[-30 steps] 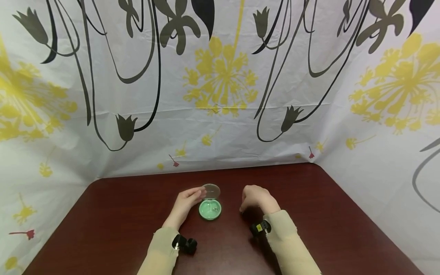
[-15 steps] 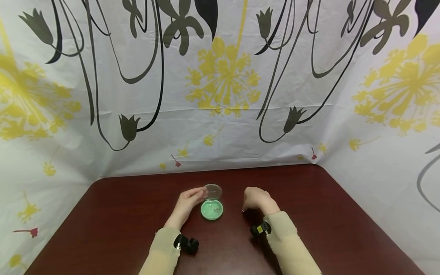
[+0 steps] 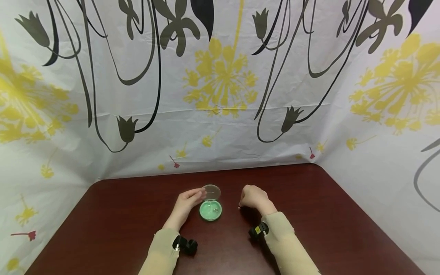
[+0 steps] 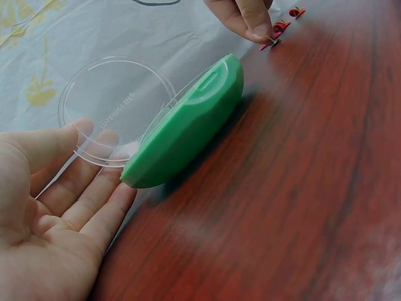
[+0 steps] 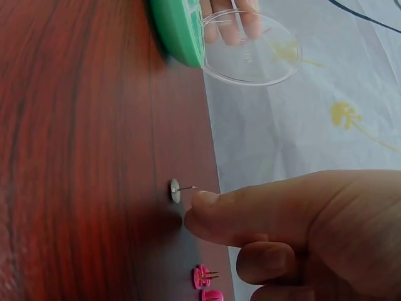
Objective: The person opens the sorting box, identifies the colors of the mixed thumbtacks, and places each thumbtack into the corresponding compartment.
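A round green case (image 3: 211, 215) stands on the table with its clear lid (image 4: 119, 106) raised; small silvery bits lie inside. My left hand (image 3: 186, 203) holds the lid's edge between thumb and fingers, the fingers showing through the plastic. To the right, my right hand (image 3: 256, 198) is low over the table, fingers curled in and thumb by the index finger. Right at its fingertips is a silver thumbtack (image 5: 176, 190), flat head toward the table and pin up. Whether the fingers grip the tack, I cannot tell.
Near the right hand stand pink tack-like pieces (image 5: 201, 276) with prongs up, and an orange-red one (image 4: 297, 12) farther along. The dark red table (image 3: 137, 229) meets a patterned sheet (image 3: 220, 145) at the back. A small black camera sits on each wrist.
The right hand has shifted slightly, and a small shiny spot now shows at its fingertips. The left hand and the case keep their places; the head view sways a little.
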A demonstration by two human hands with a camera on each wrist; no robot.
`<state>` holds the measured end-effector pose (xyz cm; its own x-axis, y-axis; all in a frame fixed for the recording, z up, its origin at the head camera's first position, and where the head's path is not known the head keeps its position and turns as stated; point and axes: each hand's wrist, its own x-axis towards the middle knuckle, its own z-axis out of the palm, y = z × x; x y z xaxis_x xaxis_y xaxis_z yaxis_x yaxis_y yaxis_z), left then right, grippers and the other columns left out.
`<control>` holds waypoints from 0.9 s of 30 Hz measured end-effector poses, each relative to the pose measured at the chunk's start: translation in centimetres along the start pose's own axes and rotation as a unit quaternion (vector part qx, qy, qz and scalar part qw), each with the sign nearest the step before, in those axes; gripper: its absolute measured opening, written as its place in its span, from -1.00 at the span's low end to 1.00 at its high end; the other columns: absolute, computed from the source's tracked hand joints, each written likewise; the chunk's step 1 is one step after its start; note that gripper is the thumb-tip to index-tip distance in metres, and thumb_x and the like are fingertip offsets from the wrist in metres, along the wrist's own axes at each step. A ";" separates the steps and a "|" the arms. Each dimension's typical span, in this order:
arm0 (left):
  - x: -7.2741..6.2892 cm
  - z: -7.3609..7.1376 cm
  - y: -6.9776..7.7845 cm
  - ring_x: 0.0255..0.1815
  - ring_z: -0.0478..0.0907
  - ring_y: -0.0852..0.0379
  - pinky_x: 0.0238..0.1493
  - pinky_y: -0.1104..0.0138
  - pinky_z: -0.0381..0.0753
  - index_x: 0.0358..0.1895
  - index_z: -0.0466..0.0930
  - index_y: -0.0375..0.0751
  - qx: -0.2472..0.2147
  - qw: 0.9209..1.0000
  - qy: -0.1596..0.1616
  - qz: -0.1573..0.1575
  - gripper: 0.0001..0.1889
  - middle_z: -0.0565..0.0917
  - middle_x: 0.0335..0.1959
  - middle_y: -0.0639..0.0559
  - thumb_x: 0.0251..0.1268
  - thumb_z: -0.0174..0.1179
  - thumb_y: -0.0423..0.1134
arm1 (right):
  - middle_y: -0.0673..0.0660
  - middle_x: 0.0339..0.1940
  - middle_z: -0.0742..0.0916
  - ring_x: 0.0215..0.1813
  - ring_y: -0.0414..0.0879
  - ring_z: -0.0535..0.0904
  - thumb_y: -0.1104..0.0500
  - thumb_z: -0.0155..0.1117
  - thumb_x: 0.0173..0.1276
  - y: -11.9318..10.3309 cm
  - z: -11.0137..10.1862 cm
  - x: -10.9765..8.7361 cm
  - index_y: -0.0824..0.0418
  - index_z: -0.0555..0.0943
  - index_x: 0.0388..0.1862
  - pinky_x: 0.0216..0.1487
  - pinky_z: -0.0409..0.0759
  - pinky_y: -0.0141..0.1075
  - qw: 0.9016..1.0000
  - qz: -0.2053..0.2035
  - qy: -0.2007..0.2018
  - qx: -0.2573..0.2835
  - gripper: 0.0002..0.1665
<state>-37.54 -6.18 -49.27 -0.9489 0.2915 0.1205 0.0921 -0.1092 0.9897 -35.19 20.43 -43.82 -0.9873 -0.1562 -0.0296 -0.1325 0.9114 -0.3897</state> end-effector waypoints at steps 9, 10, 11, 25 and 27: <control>0.1 0.0 -0.2 0.12 0.58 -0.09 0.20 0.12 0.52 0.19 0.55 -0.38 -0.006 1.000 0.003 0.006 -0.64 0.62 0.09 -0.26 0.44 0.13 -0.27 | -0.11 -0.82 0.51 -0.67 -0.20 0.32 0.11 0.47 0.02 -0.3 -0.2 0.1 0.04 0.59 -0.81 -0.66 0.30 -0.32 1.000 -0.004 0.002 0.005 -0.69; 0.1 0.0 -0.2 0.11 0.58 -0.09 0.19 0.12 0.53 0.19 0.55 -0.38 -0.005 1.000 0.004 0.007 -0.64 0.62 0.09 -0.25 0.43 0.14 -0.27 | -0.11 -0.81 0.53 -0.66 -0.20 0.34 0.11 0.48 -0.01 -0.4 -0.2 0.1 0.03 0.60 -0.81 -0.66 0.32 -0.31 1.000 -0.004 0.000 0.005 -0.71; 0.1 -0.1 -0.2 0.11 0.58 -0.09 0.19 0.13 0.53 0.19 0.56 -0.37 -0.004 1.000 0.004 0.006 -0.64 0.62 0.08 -0.25 0.43 0.14 -0.27 | -0.11 -0.80 0.54 -0.65 -0.20 0.35 0.10 0.49 -0.02 -0.4 -0.1 0.1 0.02 0.61 -0.80 -0.65 0.33 -0.31 1.000 -0.004 -0.003 0.003 -0.73; 0.2 -0.2 -0.3 0.13 0.56 -0.11 0.21 0.11 0.51 0.20 0.55 -0.38 0.002 1.000 0.003 0.011 -0.63 0.61 0.10 -0.26 0.44 0.13 -0.26 | -0.07 -0.80 0.50 -0.65 -0.16 0.35 0.21 0.48 -0.01 -0.8 0.1 0.0 0.08 0.54 -0.81 -0.65 0.33 -0.30 1.000 -0.005 -0.003 -0.002 -0.68; 0.2 -0.2 -0.3 0.13 0.56 -0.11 0.21 0.11 0.51 0.19 0.55 -0.37 0.001 1.000 0.003 0.008 -0.64 0.61 0.09 -0.26 0.44 0.13 -0.27 | -0.07 -0.79 0.52 -0.64 -0.15 0.38 0.21 0.47 0.01 -0.9 0.0 0.0 0.08 0.54 -0.80 -0.64 0.35 -0.29 1.000 -0.004 -0.003 -0.006 -0.68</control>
<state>-37.85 -6.25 -49.52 -0.9491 0.2843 0.1357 0.1074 -0.1127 0.9878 -35.07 19.62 -43.51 -0.9857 -0.1654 -0.0323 -0.1412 0.9149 -0.3783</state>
